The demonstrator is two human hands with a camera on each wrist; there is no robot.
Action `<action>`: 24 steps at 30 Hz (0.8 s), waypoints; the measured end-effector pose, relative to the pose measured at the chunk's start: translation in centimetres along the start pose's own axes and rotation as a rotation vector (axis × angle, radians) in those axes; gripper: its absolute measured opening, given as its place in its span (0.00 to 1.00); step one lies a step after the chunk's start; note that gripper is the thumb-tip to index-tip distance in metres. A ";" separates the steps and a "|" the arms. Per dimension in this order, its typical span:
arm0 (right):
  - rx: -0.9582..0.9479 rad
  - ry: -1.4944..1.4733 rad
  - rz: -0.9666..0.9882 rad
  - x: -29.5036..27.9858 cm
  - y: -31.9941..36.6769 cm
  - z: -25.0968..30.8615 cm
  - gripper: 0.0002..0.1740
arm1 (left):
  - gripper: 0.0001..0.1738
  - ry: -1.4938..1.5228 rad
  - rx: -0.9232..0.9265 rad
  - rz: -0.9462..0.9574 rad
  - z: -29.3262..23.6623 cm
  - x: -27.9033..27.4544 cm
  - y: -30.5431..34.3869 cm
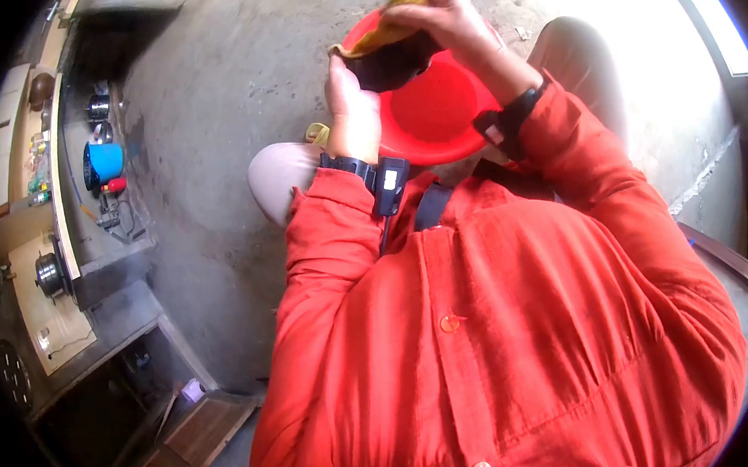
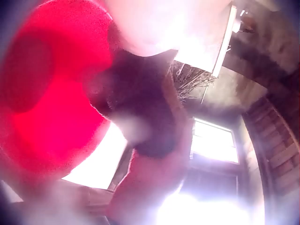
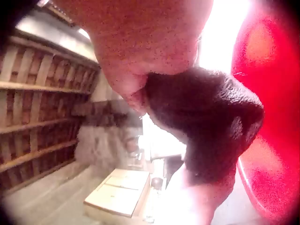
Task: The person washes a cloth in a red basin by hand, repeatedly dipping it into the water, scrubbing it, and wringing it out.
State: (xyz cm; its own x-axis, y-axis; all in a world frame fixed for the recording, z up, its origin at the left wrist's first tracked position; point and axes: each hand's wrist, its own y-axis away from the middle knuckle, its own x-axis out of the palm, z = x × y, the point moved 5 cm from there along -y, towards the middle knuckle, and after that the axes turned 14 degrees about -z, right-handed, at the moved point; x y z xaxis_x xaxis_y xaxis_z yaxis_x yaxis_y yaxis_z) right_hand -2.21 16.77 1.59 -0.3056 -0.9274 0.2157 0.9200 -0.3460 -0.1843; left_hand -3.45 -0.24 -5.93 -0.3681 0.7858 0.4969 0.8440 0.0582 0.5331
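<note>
A cloth, dark on one face [image 1: 392, 63] and yellow along its upper edge, is stretched between both hands over a red basin [image 1: 435, 108]. My left hand [image 1: 354, 113] grips its left end; my right hand [image 1: 455, 24] holds the yellow part at the upper right. In the left wrist view the dark cloth [image 2: 145, 103] hangs between the hands beside the basin [image 2: 61, 131]. The right wrist view has the right hand [image 3: 145, 42] bent over the bunched cloth [image 3: 206, 112], with the left hand [image 3: 201, 199] below. Some fingertips are hidden by the cloth.
The basin stands on a grey concrete floor between the person's knees [image 1: 283, 179]. At the left are shelves with a blue container [image 1: 106, 162], a dark pot [image 1: 49, 273] and small items. A yellow sandal [image 1: 318, 134] shows beside the left knee.
</note>
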 end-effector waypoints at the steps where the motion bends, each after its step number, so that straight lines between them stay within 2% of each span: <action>1: -0.112 0.065 0.014 1.5 1.5 1.7 0.16 | 0.23 0.066 -0.030 0.018 0.1 0.4 0.8; 2: -0.368 0.227 0.154 3.7 3.6 3.4 0.15 | 0.27 -0.070 0.044 0.279 -0.5 1.3 3.6; 3: -0.626 0.387 0.296 5.4 5.6 4.6 0.13 | 0.25 -0.146 0.128 0.365 0.0 1.0 3.2; 5: -0.891 0.658 0.371 6.8 7.9 4.6 0.11 | 0.22 -0.297 0.295 0.537 2.4 -1.4 1.0; 6: -0.806 0.724 0.363 6.4 7.5 3.2 0.10 | 0.21 -0.248 0.213 0.537 3.4 -1.5 0.4; 7: -0.664 0.941 0.310 5.8 6.1 1.6 0.09 | 0.21 -0.200 0.132 0.533 4.4 -1.5 0.0; 9: -0.489 0.980 0.173 3.5 2.8 -1.2 0.11 | 0.21 0.139 -0.347 0.343 6.9 -0.3 0.0; 10: -0.390 1.025 0.169 2.4 1.6 -2.1 0.12 | 0.23 -0.183 -0.154 0.137 4.3 0.6 3.2; 11: -0.289 1.069 0.162 1.8 1.0 -1.9 0.13 | 0.23 -0.135 -0.202 0.131 4.0 1.4 3.2; 12: -0.302 0.992 0.084 1.7 1.7 -1.4 0.14 | 0.23 -0.080 -0.247 0.123 3.9 2.1 3.0; 13: -0.410 1.019 0.069 2.5 2.6 -0.9 0.12 | 0.23 -0.018 -0.297 0.110 4.1 2.2 2.9; 14: -0.536 0.911 0.138 3.4 4.1 -0.3 0.12 | 0.19 -0.154 -0.205 0.161 3.0 1.0 3.6; 15: -0.661 0.797 0.205 4.4 5.7 0.6 0.11 | 0.19 -0.145 -0.187 0.163 3.1 0.7 3.6; 16: -0.739 0.817 0.285 5.7 7.3 1.2 0.10 | 0.20 -0.140 -0.165 0.167 3.1 0.5 3.4; 17: -0.732 0.917 0.326 6.4 7.8 1.3 0.11 | 0.21 -0.138 -0.142 0.170 2.9 0.3 3.3; 19: -0.527 1.044 0.156 4.8 4.7 -0.4 0.12 | 0.23 -0.140 -0.096 0.177 2.8 0.0 3.3; 20: -0.328 1.188 0.152 3.7 2.5 -1.8 0.14 | 0.22 -0.210 -0.143 0.091 3.3 0.7 3.5; 21: -0.209 1.036 0.044 1.4 0.2 -4.0 0.21 | 0.21 -0.283 -0.191 0.006 4.0 1.5 3.4; 22: -0.017 0.908 0.013 -0.6 -1.2 -5.4 0.22 | 0.23 -0.237 -0.295 0.103 4.7 1.8 2.6; 23: 0.172 0.776 -0.009 -2.0 -1.7 -6.7 0.23 | 0.28 -0.319 -0.191 0.151 3.6 2.7 4.2; 24: 0.280 0.464 -0.026 -2.5 -1.6 -7.6 0.21 | 0.31 -0.395 -0.083 0.267 3.0 3.4 4.6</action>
State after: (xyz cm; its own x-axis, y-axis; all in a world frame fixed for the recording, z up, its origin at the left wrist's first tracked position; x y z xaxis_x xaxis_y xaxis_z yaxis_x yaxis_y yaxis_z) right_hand -4.74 18.57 -5.96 -0.3473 -0.9063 -0.2409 0.9214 -0.3776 0.0921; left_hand 0.37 4.51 -3.85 0.0471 0.9412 0.3345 0.8487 -0.2143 0.4834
